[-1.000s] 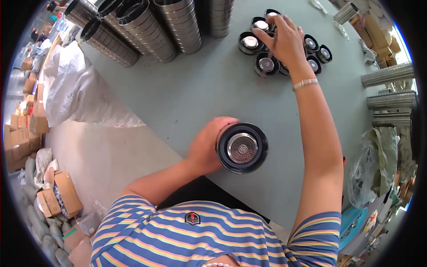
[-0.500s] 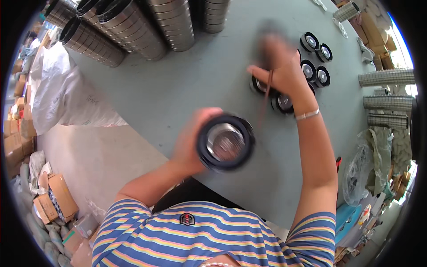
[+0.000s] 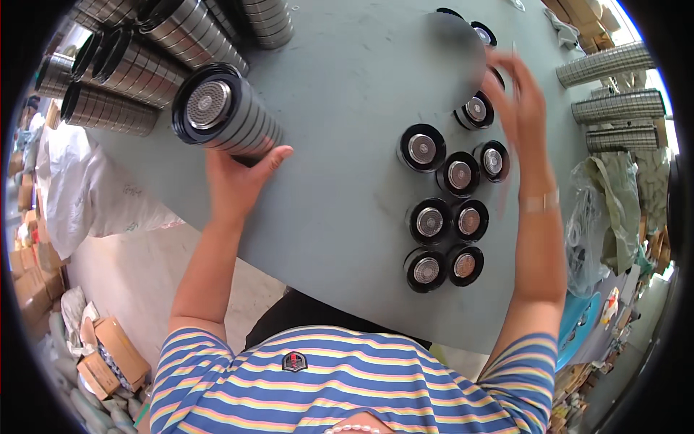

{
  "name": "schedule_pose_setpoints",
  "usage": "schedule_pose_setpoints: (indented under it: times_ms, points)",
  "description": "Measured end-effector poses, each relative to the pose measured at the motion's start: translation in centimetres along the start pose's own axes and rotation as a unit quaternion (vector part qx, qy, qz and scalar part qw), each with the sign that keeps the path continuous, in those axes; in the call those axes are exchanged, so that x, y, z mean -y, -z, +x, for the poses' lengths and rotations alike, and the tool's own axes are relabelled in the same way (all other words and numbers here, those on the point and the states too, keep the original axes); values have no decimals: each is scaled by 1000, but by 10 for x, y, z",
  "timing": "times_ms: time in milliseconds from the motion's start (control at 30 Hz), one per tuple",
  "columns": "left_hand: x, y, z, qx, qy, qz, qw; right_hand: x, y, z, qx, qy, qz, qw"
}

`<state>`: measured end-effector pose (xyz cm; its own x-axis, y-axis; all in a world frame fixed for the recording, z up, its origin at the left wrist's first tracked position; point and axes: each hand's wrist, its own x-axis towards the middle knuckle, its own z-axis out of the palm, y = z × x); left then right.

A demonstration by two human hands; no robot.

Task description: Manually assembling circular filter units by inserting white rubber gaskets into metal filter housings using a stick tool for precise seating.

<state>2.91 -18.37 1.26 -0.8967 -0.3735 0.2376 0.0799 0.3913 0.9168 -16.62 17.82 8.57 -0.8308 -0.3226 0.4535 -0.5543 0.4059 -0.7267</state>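
My left hand [image 3: 235,177] is wrapped round the lower part of a tilted stack of ribbed metal rings [image 3: 253,126]. A black rim and a perforated metal disc top this stack, close to the standing stacks. My right hand [image 3: 522,94], smeared by motion, is over the right side of the table, its fingers pointing left. A thin stick [image 3: 514,50] seems to run through its grip. Beside that hand, several black-rimmed round pieces with metal centres [image 3: 459,174] lie in loose rows. A dark blurred round shape [image 3: 452,61] covers part of the far rows.
Tall stacks of banded metal rings [image 3: 137,65] stand at the table's far left. More stacks lie along its right edge [image 3: 614,105], near clear plastic and an olive bag [image 3: 618,202]. A white sack [image 3: 108,188] hangs by the left edge. Cardboard boxes [image 3: 116,354] are on the floor.
My left hand has moved up and left with the ringed stack, now tilted. My right hand has shifted to the right. The view has shifted, and more black-rimmed pieces show.
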Motion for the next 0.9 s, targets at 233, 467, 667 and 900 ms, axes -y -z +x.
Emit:
schedule_pose_setpoints:
  times_ms: [233, 467, 667, 900]
  points:
    - [3, 8, 9, 11, -18, 76, 997, -89, -55, 135, 26, -167, -302, 938]
    - [1, 0, 6, -7, -16, 13, 1000, -86, -50, 81, 128, -138, -175, 966]
    - [6, 2, 12, -63, -121, 79, 987, -3, -33, 4, 194, -135, -238, 942]
    - [-4, 4, 9, -39, -80, 80, 993, 69, -48, -18, 10, 84, -269, 960]
